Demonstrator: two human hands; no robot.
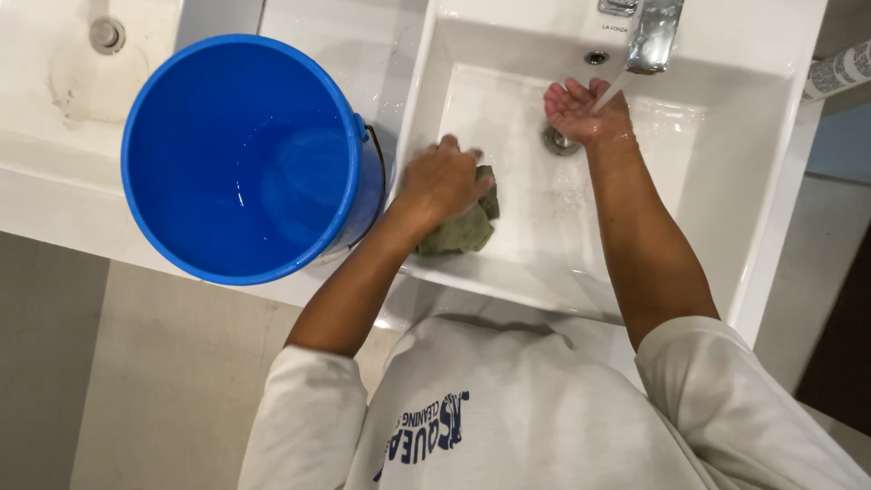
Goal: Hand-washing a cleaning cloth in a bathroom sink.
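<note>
My left hand (442,181) presses down on a crumpled olive-green cloth (460,231) at the near left of the white sink basin (508,86). Its fingers are curled over the cloth. My right hand (583,111) is held palm up with fingers apart under the chrome tap (653,34), and a stream of water runs onto it. The round metal drain (558,142) sits just below that hand.
A large blue bucket (238,159) with some water in it stands on the white counter left of the basin, its handle against the basin's edge. A second basin with a drain (106,34) lies at the far left. Tiled floor shows below.
</note>
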